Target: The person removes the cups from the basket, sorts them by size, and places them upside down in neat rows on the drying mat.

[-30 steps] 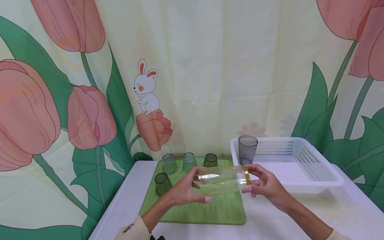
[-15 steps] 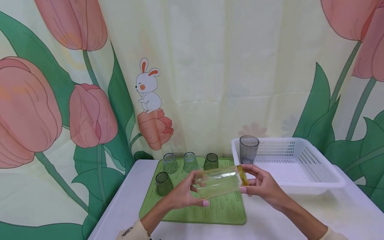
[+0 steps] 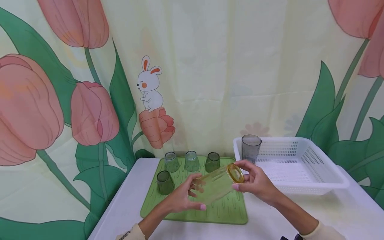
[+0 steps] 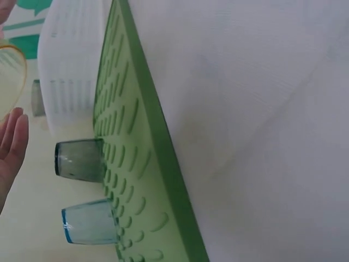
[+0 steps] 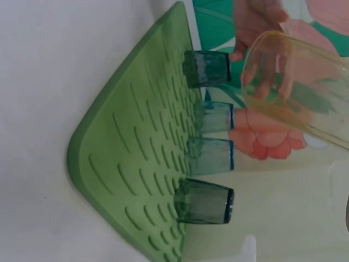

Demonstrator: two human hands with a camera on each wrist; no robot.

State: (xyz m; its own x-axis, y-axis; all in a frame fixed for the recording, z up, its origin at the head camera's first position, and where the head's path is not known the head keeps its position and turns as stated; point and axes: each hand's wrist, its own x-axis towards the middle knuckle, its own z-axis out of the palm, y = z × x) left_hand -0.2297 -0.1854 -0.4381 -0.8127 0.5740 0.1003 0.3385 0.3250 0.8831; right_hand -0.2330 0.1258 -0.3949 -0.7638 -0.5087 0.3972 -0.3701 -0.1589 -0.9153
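A pale yellow drinking glass [image 3: 214,184] hangs over the green mat [image 3: 217,215], lying tilted with its amber base up to the right. My right hand [image 3: 258,181] pinches that base between thumb and fingers. At the lower, mouth end, my left hand [image 3: 181,196] holds the glass loosely, thumb along the underside; its fingers show through the clear wall. In the right wrist view the glass [image 5: 300,82] overlaps the left hand [image 5: 259,27]. The left wrist view catches only a piece of the glass [image 4: 10,76] beside the left fingers [image 4: 13,139].
Upside down on the mat stand two dark glasses [image 3: 165,183] [image 3: 212,162] and two light blue ones [image 3: 171,162] [image 3: 192,161]. A white plastic basket [image 3: 327,185] sits to the right, with a grey glass [image 3: 250,146] upright at its left end.
The yellow glass has tipped from nearly level to a slant. Its base now faces more toward the camera and its mouth end is lower; both hands shifted slightly left with it.
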